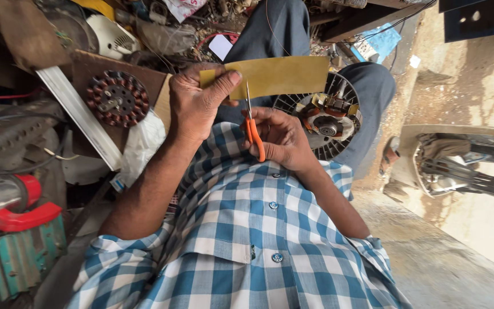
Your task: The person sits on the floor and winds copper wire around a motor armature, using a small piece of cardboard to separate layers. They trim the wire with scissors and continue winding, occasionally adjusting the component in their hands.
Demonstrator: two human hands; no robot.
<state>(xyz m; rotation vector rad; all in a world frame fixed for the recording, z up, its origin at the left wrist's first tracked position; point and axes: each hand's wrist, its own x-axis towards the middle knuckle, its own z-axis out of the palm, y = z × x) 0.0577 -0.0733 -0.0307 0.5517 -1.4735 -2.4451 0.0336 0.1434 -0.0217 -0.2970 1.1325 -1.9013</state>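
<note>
A person in a blue checked shirt [247, 240] sits working. The right hand [284, 140] grips orange-handled scissors [253, 129], blades touching a yellow insulation sheet [278, 75]. The left hand [195, 103] pinches that sheet's left end, thumb pressed on top. Beyond, a fan motor [327, 120] rests on the knee; a wound stator [116, 98] lies left.

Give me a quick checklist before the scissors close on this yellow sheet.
1. Left hand pinching the yellow sheet: ok.
2. Scissors in right hand, blades at the sheet's lower edge: ok.
3. Left thumb away from blades: not ok, it lies just beside them.
4. Sheet flat, not folded: ok.
5. Cut line marked: cannot tell.
6. Motor on the lap behind, apart from the blades: ok.
</note>
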